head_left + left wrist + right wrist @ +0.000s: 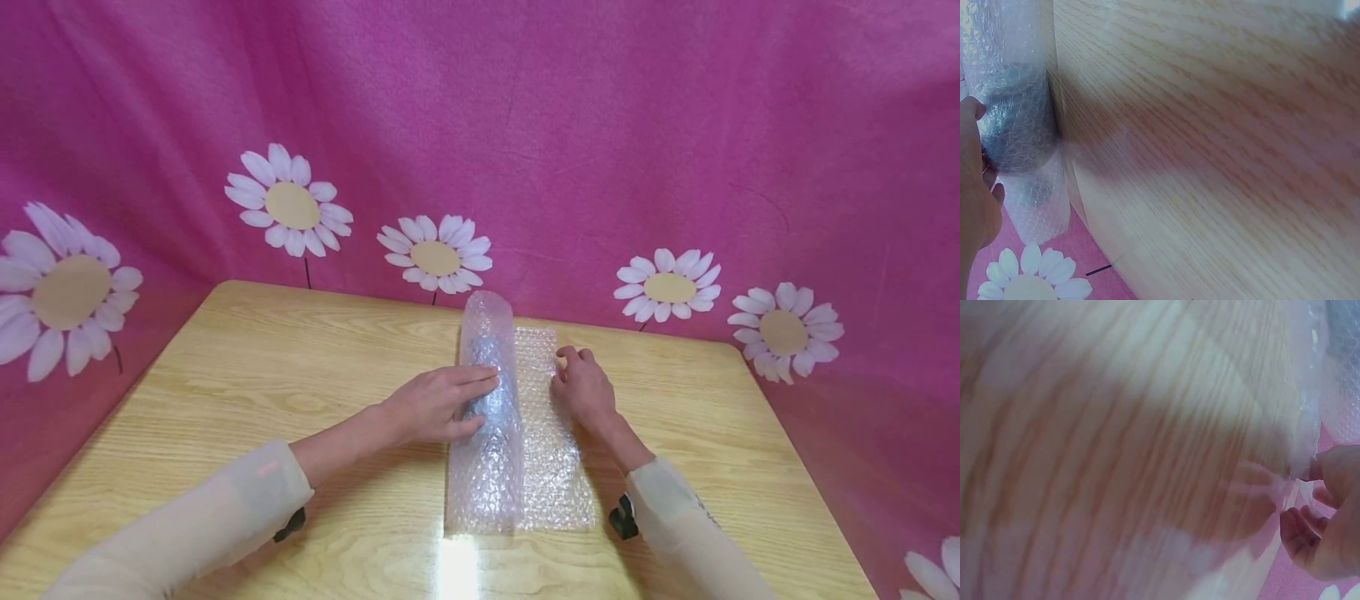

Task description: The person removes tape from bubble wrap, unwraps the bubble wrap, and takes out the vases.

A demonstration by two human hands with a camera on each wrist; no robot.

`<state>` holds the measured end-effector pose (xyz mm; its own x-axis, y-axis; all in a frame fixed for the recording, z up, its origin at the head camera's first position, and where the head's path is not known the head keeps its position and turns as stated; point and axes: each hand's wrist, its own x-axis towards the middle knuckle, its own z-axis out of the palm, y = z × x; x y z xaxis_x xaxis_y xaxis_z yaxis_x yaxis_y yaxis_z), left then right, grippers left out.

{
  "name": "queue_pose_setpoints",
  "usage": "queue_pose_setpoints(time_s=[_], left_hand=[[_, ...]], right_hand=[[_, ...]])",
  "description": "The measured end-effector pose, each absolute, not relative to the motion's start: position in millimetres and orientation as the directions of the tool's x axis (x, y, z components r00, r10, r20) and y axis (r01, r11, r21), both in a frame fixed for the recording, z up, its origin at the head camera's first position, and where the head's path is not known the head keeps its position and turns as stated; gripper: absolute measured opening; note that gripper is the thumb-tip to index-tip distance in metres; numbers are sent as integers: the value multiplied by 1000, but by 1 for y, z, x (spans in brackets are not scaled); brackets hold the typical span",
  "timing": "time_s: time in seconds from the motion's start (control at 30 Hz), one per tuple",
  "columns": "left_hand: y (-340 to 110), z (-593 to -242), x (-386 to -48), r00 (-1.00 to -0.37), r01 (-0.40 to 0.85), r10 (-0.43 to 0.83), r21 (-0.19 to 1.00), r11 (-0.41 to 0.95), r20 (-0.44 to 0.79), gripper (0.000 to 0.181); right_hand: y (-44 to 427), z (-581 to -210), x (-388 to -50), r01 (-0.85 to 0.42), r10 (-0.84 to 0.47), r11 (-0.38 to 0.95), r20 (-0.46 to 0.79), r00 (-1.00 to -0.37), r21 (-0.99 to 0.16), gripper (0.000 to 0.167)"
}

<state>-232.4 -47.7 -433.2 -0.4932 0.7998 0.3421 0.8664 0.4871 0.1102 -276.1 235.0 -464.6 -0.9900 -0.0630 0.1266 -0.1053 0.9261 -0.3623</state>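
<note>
A roll of clear bubble wrap (487, 492) lies lengthwise on the table around a dark bluish object (1019, 125), whose details are blurred by the layers. My left hand (438, 404) rests on the roll's left side, fingers extended across it and thumb apart. To the right of the roll, a flat flap of wrap (551, 483) lies on the table. My right hand (587, 387) is at the flap's far right edge. In the right wrist view the thumb of my right hand (1332, 512) touches the wrap's edge, while the other fingers bend loosely, apart from the thumb.
The wooden table (300, 358) has a glare spot near its front. A pink cloth (555, 125) with white daisies hangs behind and at both sides of the table. The roll's far end reaches the table's back edge.
</note>
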Motion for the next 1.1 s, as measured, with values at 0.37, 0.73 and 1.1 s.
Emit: queue_pose_setpoints(time_s=[0.37,0.73,1.1], left_hand=[[-47,-436,-233,-488,869,801,109,483,347,56],[-47,-435,-233,-500,863,797,124,489,337,56],[-48,-435,-233,-509,858,797,116,501,326,57]], right_hand=[[233,-468,-271,-196,-110,926,264,-958,-324,30],[222,-462,-265,-321,-201,882,340,-919,-346,28],[208,-450,-252,-390,-271,804,307,-912,-449,41]])
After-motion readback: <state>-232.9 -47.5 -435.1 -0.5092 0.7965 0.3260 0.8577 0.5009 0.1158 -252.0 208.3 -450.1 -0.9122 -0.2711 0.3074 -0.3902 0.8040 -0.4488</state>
